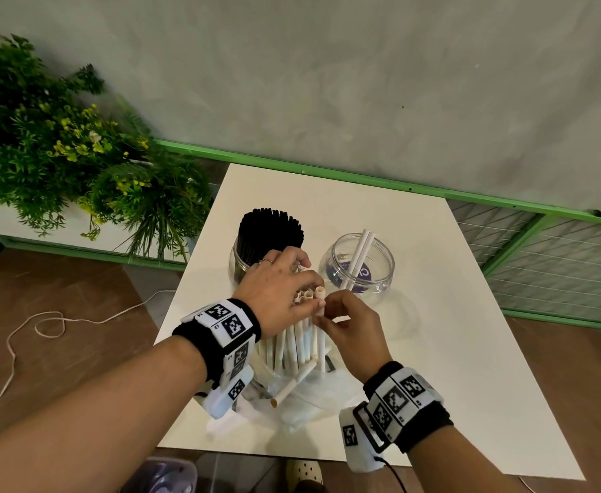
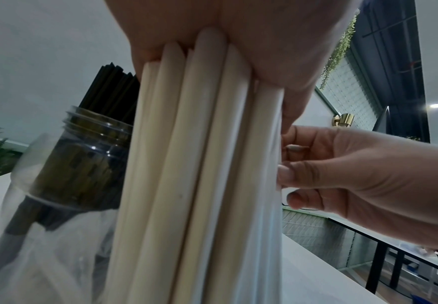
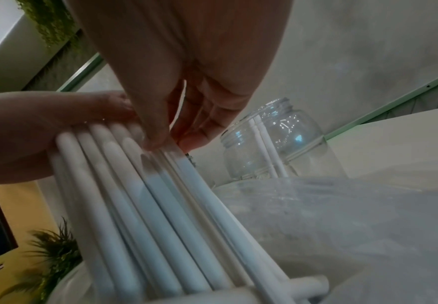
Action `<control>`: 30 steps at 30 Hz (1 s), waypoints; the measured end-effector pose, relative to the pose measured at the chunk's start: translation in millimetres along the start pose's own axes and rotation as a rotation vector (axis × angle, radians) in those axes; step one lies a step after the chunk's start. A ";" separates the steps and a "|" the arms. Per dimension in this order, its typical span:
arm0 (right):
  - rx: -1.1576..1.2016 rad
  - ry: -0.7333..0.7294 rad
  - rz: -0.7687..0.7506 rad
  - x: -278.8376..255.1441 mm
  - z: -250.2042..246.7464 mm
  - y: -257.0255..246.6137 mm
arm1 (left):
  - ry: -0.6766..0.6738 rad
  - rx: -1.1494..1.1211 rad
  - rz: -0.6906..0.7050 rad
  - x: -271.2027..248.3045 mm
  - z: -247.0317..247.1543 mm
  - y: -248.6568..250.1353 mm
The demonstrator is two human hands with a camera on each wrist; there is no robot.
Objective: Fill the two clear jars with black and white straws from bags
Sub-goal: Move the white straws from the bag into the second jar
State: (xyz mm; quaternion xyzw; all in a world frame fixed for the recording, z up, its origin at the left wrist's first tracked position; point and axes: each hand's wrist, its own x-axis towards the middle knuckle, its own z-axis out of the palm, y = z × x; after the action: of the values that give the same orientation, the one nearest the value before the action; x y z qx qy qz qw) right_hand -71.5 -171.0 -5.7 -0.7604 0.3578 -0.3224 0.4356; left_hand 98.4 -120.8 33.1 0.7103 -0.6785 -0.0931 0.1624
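My left hand grips an upright bundle of white straws that rises out of a clear plastic bag at the table's near edge. In the left wrist view the bundle of white straws fills the middle. My right hand pinches one white straw at the bundle's right side, near its top. Behind stands a clear jar packed with black straws. To its right a second clear jar holds two white straws.
The white table has bare surface to the right and behind the jars. A loose white straw lies in the bag. Green plants stand at the left, and a green-framed mesh rail runs behind. A white cord lies on the floor.
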 end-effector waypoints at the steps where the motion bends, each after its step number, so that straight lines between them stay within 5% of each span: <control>1: -0.018 0.026 -0.021 -1.2 1.0 1.1 | 0.005 0.004 0.001 -0.1 0.0 0.1; 4: -0.254 0.094 -0.244 -14.6 -0.7 6.5 | 0.004 0.009 -0.005 0.7 0.3 -0.3; 9: -0.670 -0.484 -0.459 -54.2 12.9 24.4 | 0.002 0.007 -0.007 2.9 3.0 -2.7; 14: -0.573 -0.195 -0.561 -44.2 14.5 24.0 | 0.005 -0.003 -0.005 3.1 3.3 -3.2; 21: -0.152 0.148 -0.193 -13.9 -9.3 1.4 | 0.007 0.014 -0.005 1.1 2.1 0.2; 28: 0.255 -0.214 0.095 -12.5 9.9 8.9 | 0.038 -0.018 0.013 0.0 2.9 -1.1; 30: 0.176 -0.283 0.104 -14.7 14.2 16.0 | 0.057 -0.042 0.027 -2.0 3.1 -2.7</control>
State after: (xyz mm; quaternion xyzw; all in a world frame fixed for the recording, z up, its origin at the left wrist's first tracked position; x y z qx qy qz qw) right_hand -72.3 -158.6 -28.5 -0.7376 0.3019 -0.2193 0.5628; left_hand 99.6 -119.1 29.1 0.6999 -0.6811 -0.0846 0.1978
